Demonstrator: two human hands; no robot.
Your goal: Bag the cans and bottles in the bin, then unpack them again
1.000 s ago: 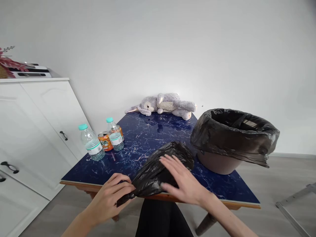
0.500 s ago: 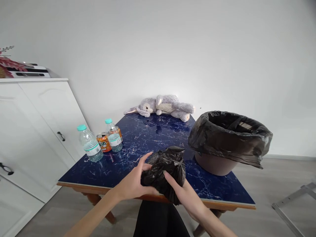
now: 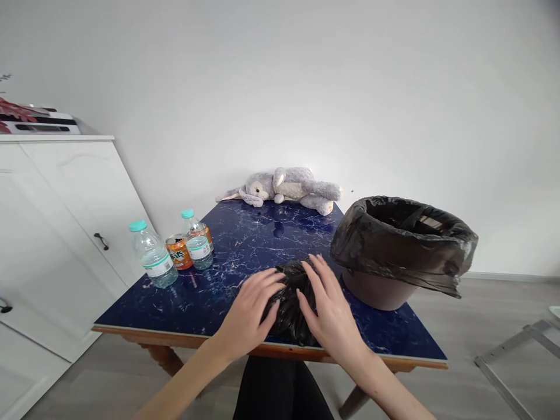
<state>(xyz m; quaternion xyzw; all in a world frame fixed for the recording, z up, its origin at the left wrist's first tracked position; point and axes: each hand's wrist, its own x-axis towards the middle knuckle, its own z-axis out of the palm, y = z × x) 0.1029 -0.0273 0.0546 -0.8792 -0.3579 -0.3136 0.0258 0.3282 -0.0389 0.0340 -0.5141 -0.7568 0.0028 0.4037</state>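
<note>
A crumpled black plastic bag [image 3: 289, 303] lies bunched on the blue marbled table [image 3: 210, 297] near its front edge. My left hand [image 3: 251, 312] presses on the bag's left side with fingers spread. My right hand [image 3: 328, 309] lies flat on its right side, fingers stretched forward. Both hands cover much of the bag.
A brown bin lined with a black bag [image 3: 402, 251] stands at the table's right. Two water bottles [image 3: 151, 262] [image 3: 198, 248] and an orange can [image 3: 178, 252] stand at the left. A grey plush toy [image 3: 284, 188] lies at the far edge. White cabinet [image 3: 56, 221] at left.
The bag was spread out a second ago, then gathered into a ball held between both hands. Now it rests lower on the table with both hands pressing flat on it.
</note>
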